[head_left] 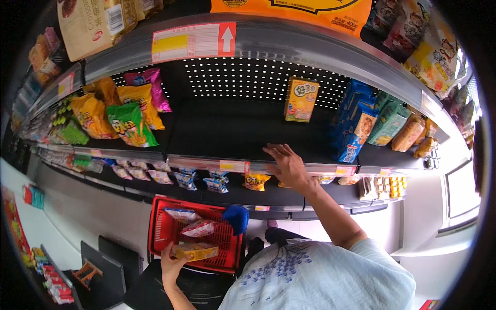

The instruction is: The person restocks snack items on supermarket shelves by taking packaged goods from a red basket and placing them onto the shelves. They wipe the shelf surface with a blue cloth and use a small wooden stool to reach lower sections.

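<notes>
My left hand (169,262) grips a yellow snack box (199,252) over the near part of a red shopping basket (155,222). Inside that basket lie red-and-white snack packets (199,228), and a blue cloth-like item (236,219) hangs at its right rim. My right hand (287,164) is stretched out with its fingers apart at the front edge of the black middle shelf (222,126), holding nothing. Beyond it, a similar yellow box (301,99) stands upright toward the back of the shelf.
Yellow and green snack bags (132,125) stand to the left on the shelf. Blue biscuit packs (354,129) and teal packs (387,124) stand to the right. An upper shelf edge (310,46) juts out above; small packets (256,181) sit on the lower shelf. Black panels stand at lower left.
</notes>
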